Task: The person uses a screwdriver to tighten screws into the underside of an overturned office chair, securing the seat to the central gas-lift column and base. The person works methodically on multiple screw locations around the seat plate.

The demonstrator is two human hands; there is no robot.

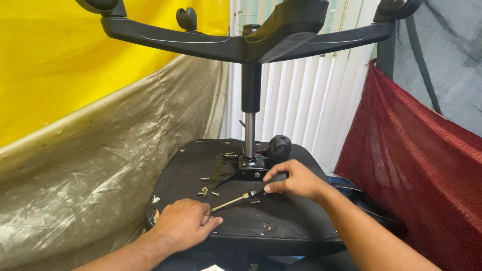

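We work on an upturned office chair, and our landmark is its black fabric seat underside (281, 221). Our right hand (296, 180) grips a screwdriver with a black handle and brass-coloured shaft (236, 199), its tip angled toward the seat's near-left edge. There our left hand (183, 223) rests loosely curled and seems to pinch a small screw, though the fingers hide it. Loose silver screws (208, 190) lie left of the black metal mounting plate (241, 168) at the seat's centre. We judge the screw step is in hand, calling for a steady tip.
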